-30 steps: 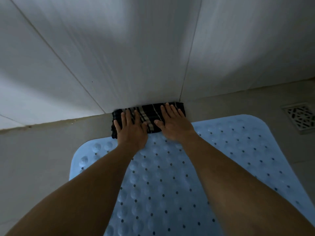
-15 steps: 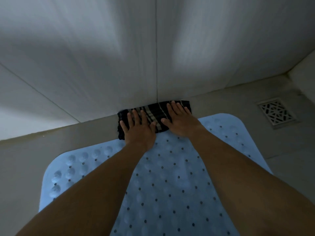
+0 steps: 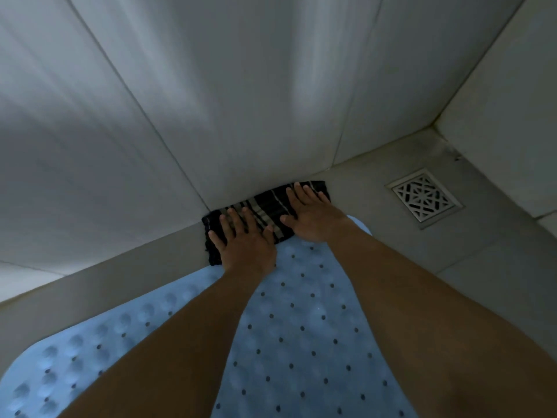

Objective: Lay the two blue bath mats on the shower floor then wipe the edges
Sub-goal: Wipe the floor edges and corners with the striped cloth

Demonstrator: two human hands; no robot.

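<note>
Blue mat: a pale blue bath mat (image 3: 301,333) with round holes and raised bumps lies flat on the shower floor (image 3: 452,260), its far edge running close along the wall.
Cloth: a dark striped cloth (image 3: 265,211) sits in the narrow strip between the mat's far edge and the foot of the tiled wall (image 3: 211,101), touching the wall; its near edge meets the mat.
Left hand: the left hand (image 3: 245,242) lies flat with fingers spread — palm down on the cloth's left end, heel at the mat's edge.
Right hand: the right hand (image 3: 310,214) is likewise splayed flat, pressing the cloth's right end.
Drain: a square metal drain grate (image 3: 425,197) sits to the right, well apart from mat and cloth.
Open room: bare floor lies between the cloth and the grate — and left of the mat along the wall.
</note>
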